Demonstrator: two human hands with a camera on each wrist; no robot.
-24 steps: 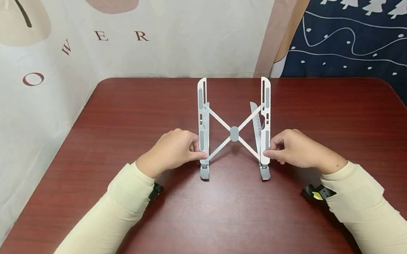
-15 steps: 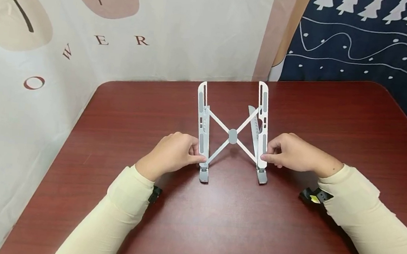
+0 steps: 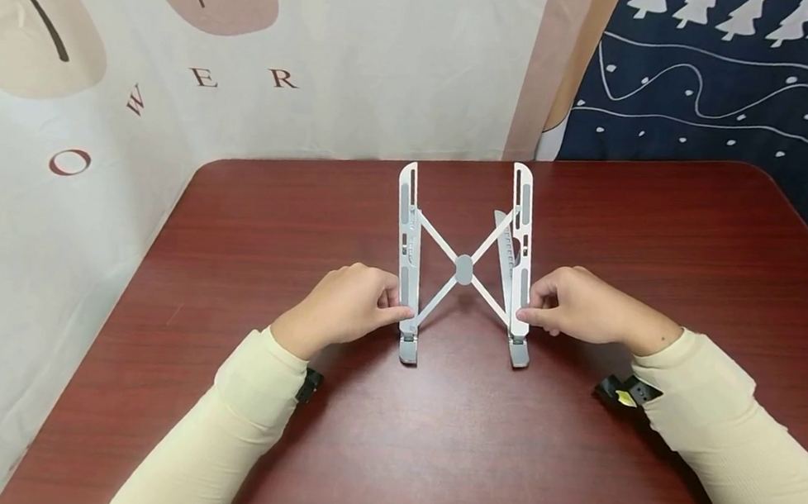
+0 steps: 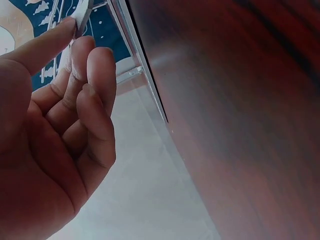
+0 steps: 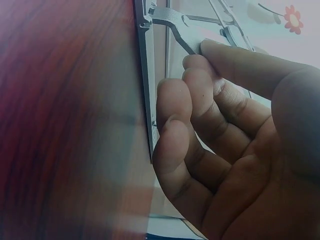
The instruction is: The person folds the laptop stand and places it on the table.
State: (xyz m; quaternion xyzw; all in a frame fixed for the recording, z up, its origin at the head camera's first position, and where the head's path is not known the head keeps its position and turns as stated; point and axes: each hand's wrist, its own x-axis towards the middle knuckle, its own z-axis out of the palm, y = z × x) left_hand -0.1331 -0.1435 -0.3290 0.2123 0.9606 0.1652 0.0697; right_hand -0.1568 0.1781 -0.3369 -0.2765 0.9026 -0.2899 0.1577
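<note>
A silver folding laptop stand (image 3: 463, 270) stands unfolded on the table, its two side rails joined by an X-shaped brace with a grey oval hub. My left hand (image 3: 346, 304) pinches the near end of the left rail (image 3: 409, 244) between thumb and fingers. On the other side my right hand (image 3: 577, 305) pinches the near end of the right rail (image 3: 521, 257). Small hinged lips tip down toward me at the front of both rails. In the right wrist view, thumb and index finger meet on the bent metal arm (image 5: 187, 35). The other fingers curl loosely below.
The dark red wooden table (image 3: 455, 457) spreads around the stand, with a rounded far corner at each side. Behind it hang a pale curtain (image 3: 382, 50) with printed letters and a navy cloth (image 3: 737, 90) with white trees. A black strap device (image 3: 627, 391) sits at the right wrist.
The right rail has shifted slightly left and the left rail slightly right, so the stand is a little narrower. Both hands keep their pinch. The camera view has tilted slightly.
</note>
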